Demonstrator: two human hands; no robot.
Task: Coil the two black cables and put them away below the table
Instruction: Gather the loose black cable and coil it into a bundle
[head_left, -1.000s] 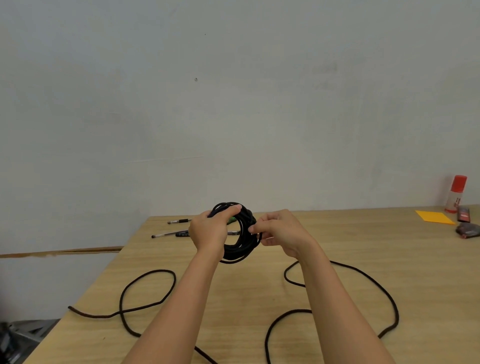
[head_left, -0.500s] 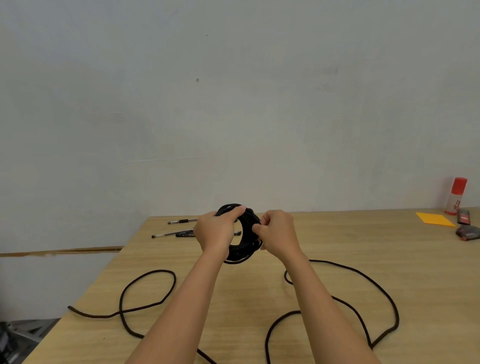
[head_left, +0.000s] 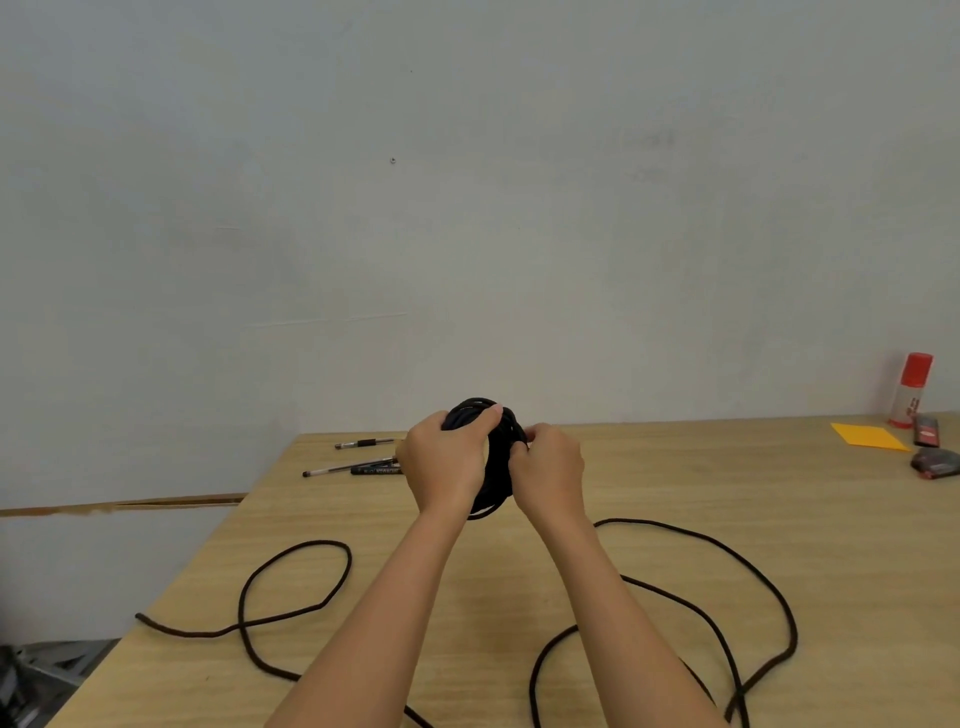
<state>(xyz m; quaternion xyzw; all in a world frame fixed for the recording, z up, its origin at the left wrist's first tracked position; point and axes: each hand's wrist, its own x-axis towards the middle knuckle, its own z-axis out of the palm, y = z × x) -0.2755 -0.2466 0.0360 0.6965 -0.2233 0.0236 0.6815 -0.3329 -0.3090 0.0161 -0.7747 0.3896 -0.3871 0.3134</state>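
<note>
Black cable coil (head_left: 497, 460) held up by left hand (head_left: 441, 462) and right hand (head_left: 551, 467), each grip curled round it.

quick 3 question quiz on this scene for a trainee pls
1. True or false: the left hand and the right hand both hold the coiled cable.
2. Where does the loose black cable lie? A. on the table B. on the floor C. hanging on the wall
3. Fill in: the glue stick has a ___ cap.
Key: 1 true; 2 A; 3 red
</note>
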